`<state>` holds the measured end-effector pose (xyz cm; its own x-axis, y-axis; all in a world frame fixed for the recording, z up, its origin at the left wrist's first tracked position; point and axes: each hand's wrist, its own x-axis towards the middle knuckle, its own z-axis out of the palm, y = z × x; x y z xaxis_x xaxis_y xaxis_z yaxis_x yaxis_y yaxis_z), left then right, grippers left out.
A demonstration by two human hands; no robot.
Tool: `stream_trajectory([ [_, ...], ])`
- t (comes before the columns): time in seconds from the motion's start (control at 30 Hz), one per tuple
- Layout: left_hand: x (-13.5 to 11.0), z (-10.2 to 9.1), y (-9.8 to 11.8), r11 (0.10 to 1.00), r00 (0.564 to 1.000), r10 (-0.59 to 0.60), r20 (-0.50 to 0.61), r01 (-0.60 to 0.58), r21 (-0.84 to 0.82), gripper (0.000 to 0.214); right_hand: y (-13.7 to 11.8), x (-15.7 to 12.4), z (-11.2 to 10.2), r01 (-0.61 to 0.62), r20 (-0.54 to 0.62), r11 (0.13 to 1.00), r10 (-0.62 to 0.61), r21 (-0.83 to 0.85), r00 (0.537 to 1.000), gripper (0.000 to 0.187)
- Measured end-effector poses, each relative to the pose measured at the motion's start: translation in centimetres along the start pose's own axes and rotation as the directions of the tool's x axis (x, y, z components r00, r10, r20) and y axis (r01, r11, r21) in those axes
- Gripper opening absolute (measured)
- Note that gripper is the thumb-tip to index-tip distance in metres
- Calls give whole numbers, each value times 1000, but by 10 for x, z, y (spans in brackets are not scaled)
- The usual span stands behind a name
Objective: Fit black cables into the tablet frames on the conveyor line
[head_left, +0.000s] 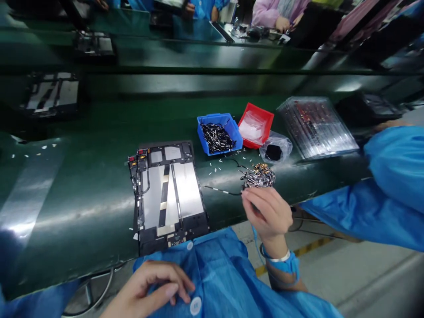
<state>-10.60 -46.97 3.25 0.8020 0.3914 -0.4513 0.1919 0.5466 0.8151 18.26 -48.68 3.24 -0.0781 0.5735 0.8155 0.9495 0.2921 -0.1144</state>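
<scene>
Here's the slim black cable (223,191), white-banded, pinched at its right end, stretching left over the green worktop (225,211), far tip just beside the opened device (171,194)!

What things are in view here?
Bench: one, green, middle
Devices: three, black and silver, one near, two upper left
Blue bin: one, blue, bench middle
Cables: many, black and silver, in blue bin
Red bin: one, red, beside blue bin
Bag: one, clear, below red bin
Trays: several, clear, stacked right
Pile: one, silver and gold, below bag
Strip: one, black and white, right of near device
Scraps: many, white, near blue bin
People: several, blue and pink, top, right
Gown: one, blue, bottom middle
Left hand: one, bare, over gown
Right hand: one, bare, at strip's end
</scene>
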Motion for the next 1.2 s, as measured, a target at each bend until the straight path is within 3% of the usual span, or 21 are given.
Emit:
stream_trajectory([
  [0.1, 8, 0, 21, 973, 987, 160, -15, -155, 172, 31, -18, 3, 6, 35, -29, 998, -33, 60, 999, 26],
  [0.2, 24, 3, 40, 934, 960, 258, -109, -219, 282, 27, -27, 6, 11, 33, -27, 995, -31, 95, 999, 25],
  [0.33, 43, -1, 50, 958, 957, 236, -168, -201, 203, 29, -29, 7, 14, 6, -23, 991, -3, 130, 1000, 24],
  [0.5, 55, -13, 58, 954, 927, 288, -242, -300, -16, 39, -23, 16, 17, 31, -31, 984, -26, 173, 999, 24],
  [0.63, 62, -17, 78, 979, 976, 195, -102, -188, 74, 34, -17, 31, 25, 104, -20, 977, -102, 184, 995, 22],
  [0.73, 69, -16, 89, 981, 985, 161, -65, -152, 118, 32, -14, 39, 32, 135, -23, 976, -133, 168, 991, 22],
  [0.9, 81, -15, 92, 972, 973, 215, -78, -205, 119, 29, -12, 45, 42, 87, 11, 985, -90, 151, 996, 23],
  [1.07, 87, -22, 90, 982, 979, 183, -85, -179, 59, 31, -11, 45, 49, 61, 80, 978, -78, 197, 994, 22],
  [1.2, 82, -35, 89, 960, 934, 262, -241, -226, 168, 25, -2, 34, 48, -164, 219, 978, 133, 130, 967, 17],
])
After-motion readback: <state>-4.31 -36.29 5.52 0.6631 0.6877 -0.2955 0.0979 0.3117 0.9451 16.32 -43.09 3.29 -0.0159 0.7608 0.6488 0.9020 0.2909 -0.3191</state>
